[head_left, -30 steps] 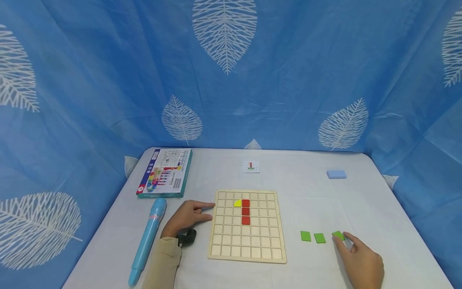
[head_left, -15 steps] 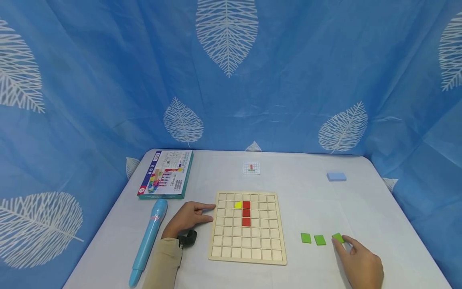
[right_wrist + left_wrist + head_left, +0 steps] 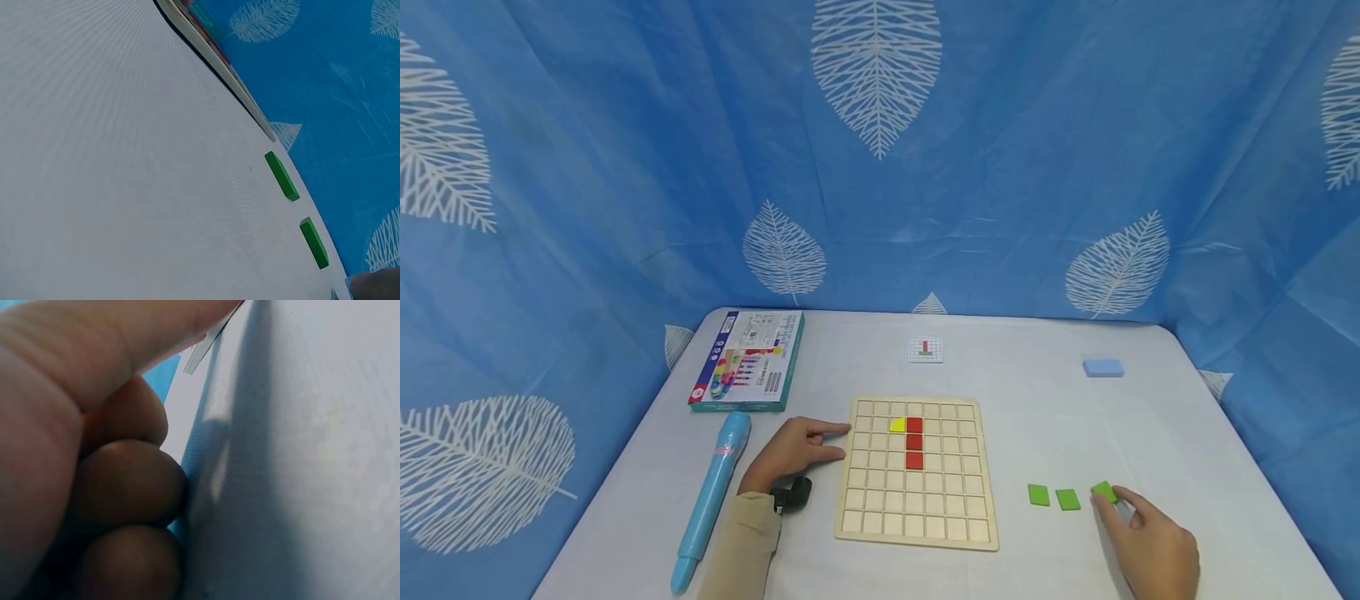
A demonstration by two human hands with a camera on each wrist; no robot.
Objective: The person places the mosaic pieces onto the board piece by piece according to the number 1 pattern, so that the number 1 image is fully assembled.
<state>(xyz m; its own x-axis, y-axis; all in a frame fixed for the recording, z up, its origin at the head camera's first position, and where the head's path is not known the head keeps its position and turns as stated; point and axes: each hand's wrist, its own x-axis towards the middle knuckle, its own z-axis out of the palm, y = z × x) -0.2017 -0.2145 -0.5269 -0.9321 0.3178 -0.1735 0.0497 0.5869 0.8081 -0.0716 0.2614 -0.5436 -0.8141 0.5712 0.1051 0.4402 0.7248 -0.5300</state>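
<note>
My right hand (image 3: 1157, 546) pinches a green square tile (image 3: 1103, 492) between thumb and index finger, at the right of the table. Two more green tiles lie in a row to its left, the nearer one (image 3: 1067, 499) and a farther one (image 3: 1038, 495). The index finger and thumb of my left hand (image 3: 786, 454) touch the left edge of a wooden grid board (image 3: 892, 503), spread apart along it; the other fingers (image 3: 131, 481) are curled under. Three red tiles (image 3: 913, 442) stand in a column on the board, with a yellow curved-edge piece (image 3: 898, 425) beside the top one.
A small printed card (image 3: 926, 349) with a grid pattern lies behind the board. At the left are a boxed set (image 3: 748, 360) and a long light-blue stick (image 3: 711, 500). One blue block (image 3: 1102, 368) sits at the back right, before a blue leaf-patterned curtain (image 3: 1000, 167).
</note>
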